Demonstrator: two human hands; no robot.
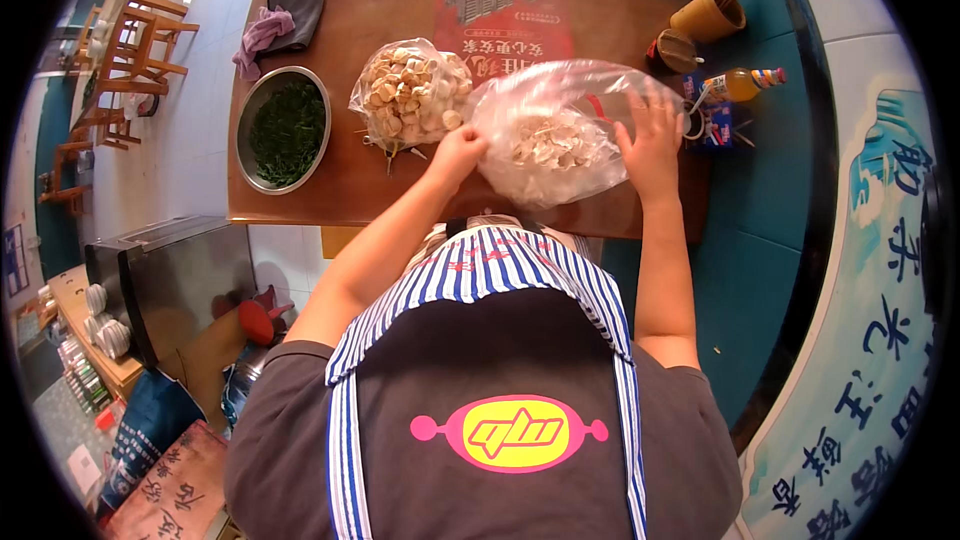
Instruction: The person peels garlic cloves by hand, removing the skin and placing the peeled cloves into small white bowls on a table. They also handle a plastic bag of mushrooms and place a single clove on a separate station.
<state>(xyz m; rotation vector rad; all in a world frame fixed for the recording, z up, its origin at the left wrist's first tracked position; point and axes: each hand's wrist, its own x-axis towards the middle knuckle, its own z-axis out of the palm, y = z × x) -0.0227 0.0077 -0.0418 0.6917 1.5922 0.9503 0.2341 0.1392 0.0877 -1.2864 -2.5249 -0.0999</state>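
Note:
A clear plastic bag [555,187] holding pale, papery garlic skins [551,141] lies before me on the brown table [360,195]. My left hand [461,154] pinches the bag's left edge. At the bag's right side, my right hand [654,146] has its fingers spread against the thin plastic; some fingertips look veiled by the film. To the left sits another clear bag, filled with garlic [405,86], and one garlic piece [451,119] rests at its right side, close to my left hand. Partly under that bag are what look like scissors [394,154].
At the table's left stands a metal bowl of dark leafy greens [289,131], with a purple cloth [264,34] behind. Along the right edge are a bamboo holder of chopsticks [709,15], a brown-lidded jar [675,51] and an orange drink bottle [739,85].

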